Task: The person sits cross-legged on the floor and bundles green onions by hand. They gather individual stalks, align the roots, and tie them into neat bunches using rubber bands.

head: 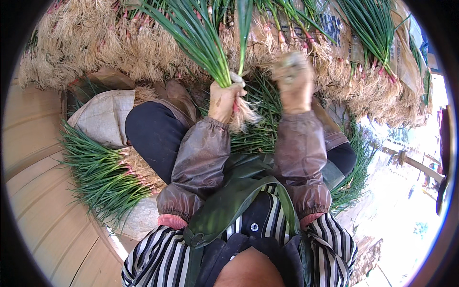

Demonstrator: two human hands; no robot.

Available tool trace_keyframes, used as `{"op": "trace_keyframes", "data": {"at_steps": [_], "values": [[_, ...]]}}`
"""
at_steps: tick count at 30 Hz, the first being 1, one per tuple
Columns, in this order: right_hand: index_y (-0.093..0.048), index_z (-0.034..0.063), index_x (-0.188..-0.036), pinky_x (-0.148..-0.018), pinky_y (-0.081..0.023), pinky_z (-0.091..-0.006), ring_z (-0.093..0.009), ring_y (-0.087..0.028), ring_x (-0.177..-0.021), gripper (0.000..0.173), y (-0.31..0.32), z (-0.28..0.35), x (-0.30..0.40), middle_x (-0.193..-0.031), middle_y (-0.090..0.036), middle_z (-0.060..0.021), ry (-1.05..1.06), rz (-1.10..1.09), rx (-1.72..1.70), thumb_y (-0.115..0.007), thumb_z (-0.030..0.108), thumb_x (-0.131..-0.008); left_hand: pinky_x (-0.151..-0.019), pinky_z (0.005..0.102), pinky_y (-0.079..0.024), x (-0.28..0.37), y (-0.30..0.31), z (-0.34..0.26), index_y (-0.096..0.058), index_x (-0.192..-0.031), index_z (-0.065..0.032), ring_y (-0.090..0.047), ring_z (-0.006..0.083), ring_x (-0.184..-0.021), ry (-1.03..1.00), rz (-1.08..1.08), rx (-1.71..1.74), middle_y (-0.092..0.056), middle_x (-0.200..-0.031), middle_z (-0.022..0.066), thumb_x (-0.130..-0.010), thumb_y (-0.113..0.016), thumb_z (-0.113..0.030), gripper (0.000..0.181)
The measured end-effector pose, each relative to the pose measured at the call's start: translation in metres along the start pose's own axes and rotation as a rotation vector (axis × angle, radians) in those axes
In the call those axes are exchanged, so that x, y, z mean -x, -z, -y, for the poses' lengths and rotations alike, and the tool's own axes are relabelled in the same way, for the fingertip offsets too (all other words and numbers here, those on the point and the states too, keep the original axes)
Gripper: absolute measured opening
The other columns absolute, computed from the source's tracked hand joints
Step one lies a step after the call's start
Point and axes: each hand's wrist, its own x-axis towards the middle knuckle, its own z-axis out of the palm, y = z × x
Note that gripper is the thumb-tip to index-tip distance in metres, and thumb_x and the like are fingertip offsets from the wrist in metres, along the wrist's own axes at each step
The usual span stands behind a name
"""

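My left hand (224, 102) grips a bunch of spring onions (211, 53) near the base. Their green leaves point up and away, and the pale roots hang below my fist. A whitish wrap (237, 79) shows by the thumb, beside a separate green stalk (243, 43). To the right, my right hand (296, 84) is raised and blurred by motion. Its fingers are too smeared to show whether anything is in them. Loose green leaves (258, 132) lie in a heap beneath both hands, between my legs.
A thick bank of rooted spring onions (107, 46) spans the far side. At its right lies another leafy bunch (373, 32). More spring onions (111, 175) rest by my left knee, near a pale woven sack (107, 114). A slatted wooden surface (46, 201) curves along the left.
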Motion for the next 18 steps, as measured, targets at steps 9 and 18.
{"op": "trace_keyframes", "data": {"at_steps": [9,18], "values": [[-0.059,0.0086,-0.092,-0.059,-0.045,-0.0279,-0.014,-0.053,-0.065,0.019,0.135,0.025,0.027,-0.065,-0.049,-0.0009,-0.221,0.521,0.070,-0.047,0.023,-0.090,-0.066,0.0397,-0.056,0.001,-0.002,0.004,-0.051,-0.095,-0.0026,-0.063,0.0233,-0.069,0.134,0.024,0.217,-0.060,-0.086,0.0150,-0.079,-0.052,0.005,0.017],[-0.064,0.0105,-0.103,-0.074,-0.050,-0.0361,-0.027,-0.064,-0.085,0.032,0.095,-0.042,0.034,-0.097,-0.065,-0.0116,0.049,0.196,1.405,-0.059,0.033,-0.081,-0.063,0.0374,-0.056,0.005,-0.001,0.018,-0.046,-0.093,0.0006,-0.061,0.0232,-0.063,0.212,-0.116,0.218,-0.060,-0.082,0.0182,-0.076,-0.057,0.007,0.022]]}}
